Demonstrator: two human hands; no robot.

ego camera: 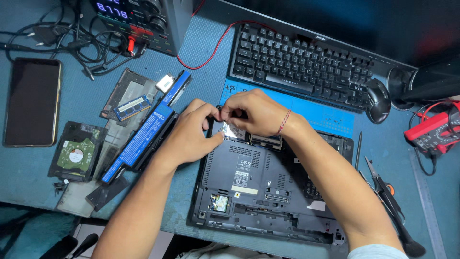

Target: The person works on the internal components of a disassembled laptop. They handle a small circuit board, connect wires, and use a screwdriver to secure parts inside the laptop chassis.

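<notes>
An upside-down black laptop [258, 187] lies on the blue bench with its bottom cover off. My left hand [189, 134] rests at the laptop's far left corner, thumb and fingers pinched toward a small part I cannot make out. My right hand [254, 112], a red thread around its wrist, is closed over the same corner, fingertips meeting the left hand's. Below the hands a small circuit board [233, 130] shows in the open bay. What the fingers pinch is hidden.
A long blue laptop battery [143, 136] lies left of the laptop, beside a memory module [132, 108], a hard drive [76, 152] and cover plates. A phone [31, 100] sits far left. Behind are a keyboard [302, 64], mouse [378, 100], power supply [139, 21], red multimeter [431, 132]. Tools [388, 196] lie right.
</notes>
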